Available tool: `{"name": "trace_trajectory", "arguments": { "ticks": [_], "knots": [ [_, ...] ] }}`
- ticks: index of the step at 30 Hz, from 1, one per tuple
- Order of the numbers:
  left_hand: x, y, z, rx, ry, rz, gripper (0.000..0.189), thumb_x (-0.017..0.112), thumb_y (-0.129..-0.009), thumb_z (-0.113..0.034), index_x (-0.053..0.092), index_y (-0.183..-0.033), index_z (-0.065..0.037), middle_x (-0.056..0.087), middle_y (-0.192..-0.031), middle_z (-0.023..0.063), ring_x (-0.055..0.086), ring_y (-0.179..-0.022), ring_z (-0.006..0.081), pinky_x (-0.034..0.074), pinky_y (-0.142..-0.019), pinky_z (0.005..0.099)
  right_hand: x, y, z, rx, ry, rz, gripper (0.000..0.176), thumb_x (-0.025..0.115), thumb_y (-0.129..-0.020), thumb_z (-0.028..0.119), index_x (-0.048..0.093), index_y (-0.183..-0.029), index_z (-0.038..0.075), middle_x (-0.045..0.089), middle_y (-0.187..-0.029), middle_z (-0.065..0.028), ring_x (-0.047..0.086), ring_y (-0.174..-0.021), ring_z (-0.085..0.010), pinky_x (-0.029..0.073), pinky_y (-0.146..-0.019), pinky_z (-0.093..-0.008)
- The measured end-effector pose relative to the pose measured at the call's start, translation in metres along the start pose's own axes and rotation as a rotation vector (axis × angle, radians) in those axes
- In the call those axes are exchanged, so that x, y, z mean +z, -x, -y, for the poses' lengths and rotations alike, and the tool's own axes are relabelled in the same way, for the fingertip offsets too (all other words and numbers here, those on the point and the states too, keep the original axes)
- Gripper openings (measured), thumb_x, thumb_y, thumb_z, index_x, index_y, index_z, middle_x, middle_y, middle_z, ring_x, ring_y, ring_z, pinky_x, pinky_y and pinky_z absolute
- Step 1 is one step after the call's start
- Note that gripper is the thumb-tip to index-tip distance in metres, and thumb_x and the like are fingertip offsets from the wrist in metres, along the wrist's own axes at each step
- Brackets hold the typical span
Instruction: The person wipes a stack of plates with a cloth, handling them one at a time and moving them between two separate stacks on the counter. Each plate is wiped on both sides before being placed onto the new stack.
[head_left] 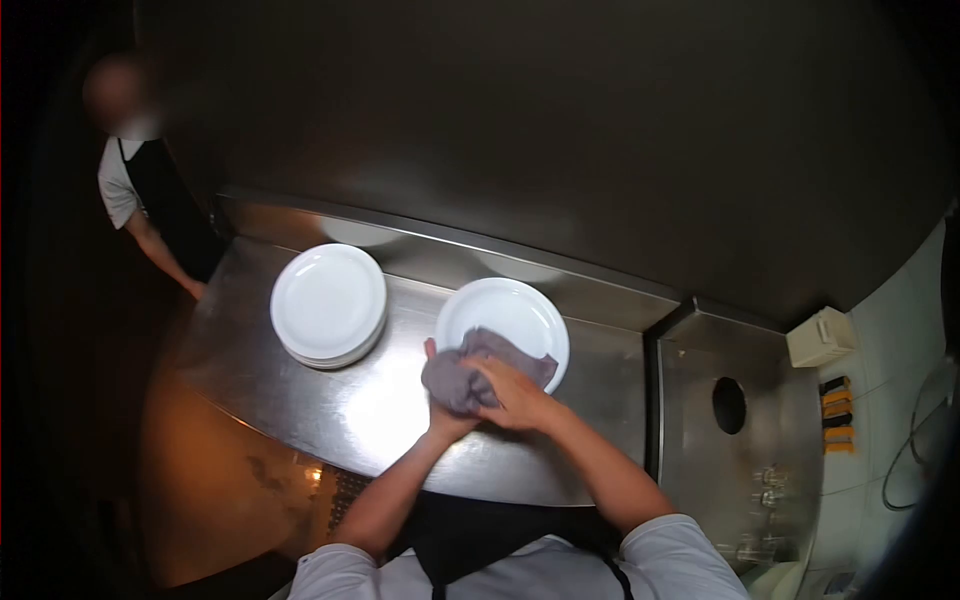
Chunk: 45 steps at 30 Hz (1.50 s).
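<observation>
At the bottom of the frame are the person's grey shirt and dark apron (470, 540), with both forearms reaching up toward the middle. The left hand (443, 408) is bunched into a grey cloth (462, 378), fingers closed in its folds, with the thumb showing at the near left rim of a white plate (515, 312). The right hand (517, 396) lies just beside it, fingers curled down over the same cloth and gripping it. The cloth spreads from the hands up across the lower part of the plate, which sits at the centre of the frame on a steel counter (300, 395).

Left of it and well apart stands a stack of white plates (328, 300). To the right, past a seam in the steel, is a round hole (729, 405) in the counter top, and beyond that a small white box (820, 337) on the pale wall.

Behind the plates runs a raised steel ledge (470, 250) under a dark wall. At the upper left a co-worker in a dark apron (165, 195) stands with one hand (192, 288) touching the counter's far corner.
</observation>
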<state>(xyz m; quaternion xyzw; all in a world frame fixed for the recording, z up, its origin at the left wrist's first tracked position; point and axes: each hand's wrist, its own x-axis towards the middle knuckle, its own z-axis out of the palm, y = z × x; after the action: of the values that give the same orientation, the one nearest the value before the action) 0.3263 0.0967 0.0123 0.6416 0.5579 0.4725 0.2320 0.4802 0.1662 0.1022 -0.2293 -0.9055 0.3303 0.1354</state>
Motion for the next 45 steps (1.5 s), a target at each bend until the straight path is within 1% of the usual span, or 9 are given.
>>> {"name": "trace_trajectory", "arguments": {
  "ticks": [11,18,21,29,35,36,39,42,45],
  "knots": [
    [0.009,-0.009,-0.021,-0.168,0.535,-0.230,0.159,0.104,-0.042,-0.027,-0.005,-0.153,0.006,0.032,-0.150,0.0241,0.036,-0.141,0.0342,0.030,-0.119,0.0433,-0.038,-0.026,-0.067,0.183,0.321,-0.182,0.082,0.077,-0.081,0.023,0.036,-0.151,0.009,0.037,-0.157,-0.0205,0.031,-0.148,-0.0366,0.019,-0.125,-0.0470],
    [-0.009,-0.009,-0.001,0.221,-0.353,-0.032,0.120,0.090,-0.069,-0.040,0.014,-0.154,-0.001,0.043,-0.147,0.0241,0.039,-0.142,0.0321,0.028,-0.119,0.0448,0.012,-0.017,-0.014,-0.049,-0.081,0.007,0.078,0.076,-0.081,0.016,0.039,-0.149,0.007,0.041,-0.154,-0.0173,0.035,-0.146,-0.0354,0.024,-0.123,-0.0464],
    [0.010,-0.012,-0.003,-0.271,0.494,-0.297,0.113,0.088,-0.073,-0.037,0.016,-0.152,0.002,0.049,-0.141,0.0259,0.042,-0.140,0.0344,0.035,-0.115,0.0474,-0.021,0.042,-0.007,0.040,0.023,0.177,0.079,0.077,-0.078,0.012,0.041,-0.148,0.010,0.045,-0.151,-0.0182,0.039,-0.144,-0.0361,0.027,-0.122,-0.0475],
    [-0.006,-0.010,-0.021,-0.101,0.258,-0.230,0.153,0.102,-0.042,-0.037,0.006,-0.151,0.008,0.038,-0.145,0.0266,0.040,-0.138,0.0415,0.032,-0.115,0.0477,-0.060,0.010,-0.067,0.192,0.455,-0.059,0.087,0.077,-0.082,0.033,0.033,-0.153,0.010,0.031,-0.160,-0.0230,0.028,-0.150,-0.0367,0.017,-0.125,-0.0488],
    [0.004,0.004,-0.002,-0.272,0.081,-0.124,0.149,0.098,-0.050,-0.048,0.007,-0.153,0.008,0.033,-0.152,0.0278,0.036,-0.141,0.0443,0.031,-0.117,0.0476,0.003,-0.085,-0.025,0.091,0.133,-0.127,0.084,0.074,-0.086,0.037,0.033,-0.153,0.006,0.028,-0.160,-0.0259,0.024,-0.150,-0.0426,0.018,-0.124,-0.0486],
    [-0.005,0.000,-0.002,-0.232,-0.151,0.174,0.138,0.092,-0.060,-0.057,0.012,-0.156,0.004,0.028,-0.159,0.0243,0.031,-0.146,0.0389,0.028,-0.119,0.0480,0.019,-0.077,-0.018,0.005,0.037,-0.109,0.082,0.074,-0.086,0.035,0.034,-0.152,0.006,0.030,-0.159,-0.0261,0.026,-0.150,-0.0423,0.020,-0.123,-0.0480],
    [0.027,0.011,0.044,0.176,-0.765,-0.089,0.115,0.081,-0.077,-0.051,0.015,-0.157,-0.001,0.046,-0.150,0.0203,0.046,-0.139,0.0295,0.029,-0.120,0.0456,0.034,-0.021,-0.006,0.009,-0.172,-0.038,0.080,0.076,-0.085,0.028,0.037,-0.150,0.004,0.039,-0.154,-0.0247,0.034,-0.146,-0.0411,0.025,-0.122,-0.0468],
    [0.020,-0.002,0.032,-0.252,0.334,-0.220,0.131,0.090,-0.068,-0.044,0.004,-0.155,0.004,0.041,-0.146,0.0290,0.035,-0.141,0.0438,0.026,-0.119,0.0505,0.001,0.045,-0.005,0.146,-0.069,0.071,0.082,0.078,-0.083,0.026,0.037,-0.150,0.004,0.045,-0.150,-0.0229,0.040,-0.143,-0.0393,0.027,-0.121,-0.0478],
    [-0.010,-0.008,-0.013,-0.193,0.073,-0.183,0.149,0.096,-0.055,-0.046,-0.001,-0.154,0.007,0.034,-0.148,0.0325,0.032,-0.142,0.0465,0.028,-0.119,0.0505,-0.040,0.072,-0.036,0.231,0.147,0.072,0.085,0.077,-0.084,0.031,0.034,-0.152,0.004,0.044,-0.151,-0.0231,0.038,-0.144,-0.0387,0.024,-0.121,-0.0495]
  ]
}}
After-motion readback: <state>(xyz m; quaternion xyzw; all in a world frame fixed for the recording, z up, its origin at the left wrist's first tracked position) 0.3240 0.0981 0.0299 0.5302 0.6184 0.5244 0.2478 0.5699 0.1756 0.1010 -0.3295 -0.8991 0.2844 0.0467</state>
